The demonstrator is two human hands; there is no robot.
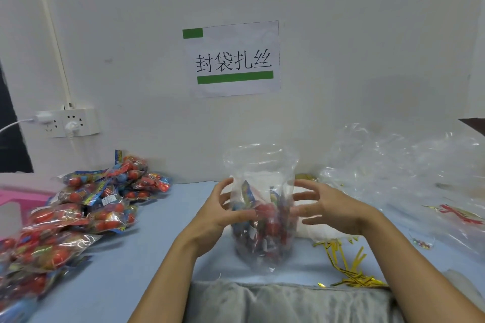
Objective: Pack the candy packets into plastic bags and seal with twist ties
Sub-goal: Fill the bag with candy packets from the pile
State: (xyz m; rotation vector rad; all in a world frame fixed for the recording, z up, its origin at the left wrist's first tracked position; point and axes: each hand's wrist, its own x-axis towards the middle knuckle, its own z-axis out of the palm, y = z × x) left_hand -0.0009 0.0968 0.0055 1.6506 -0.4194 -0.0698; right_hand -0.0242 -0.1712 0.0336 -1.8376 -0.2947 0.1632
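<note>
1. One clear plastic bag (261,191) is standing upright on the blue table (147,257), near its front edge and directly ahead of the person. Candy packets (265,220) are filling its lower half; its mouth is standing open and unsealed at the top.
2. Both hands are flanking the bag at the level of the packets. The left hand (223,212) is touching the bag's left wall with curved, spread fingers; whether they are pinching the film cannot be told. The right hand (325,207) is hovering just beside the right wall with fingers spread, and contact there is unclear because of blur.
3. Judging from this, the step in hand is gathering the empty upper film into a neck. Doing it well is likely requiring the hands to rise above the packets, press out trapped air, and bunch the film evenly before twisting.
4. Gold twist ties (351,265) are lying loose on the table to the right, near the right forearm; one hand should be keeping the neck closed while the other is fetching a tie.
5. Further out, unpacked candy packets (86,207) are heaped on the left, and spare clear bags (399,160) are piled at the right against the wall.
</note>
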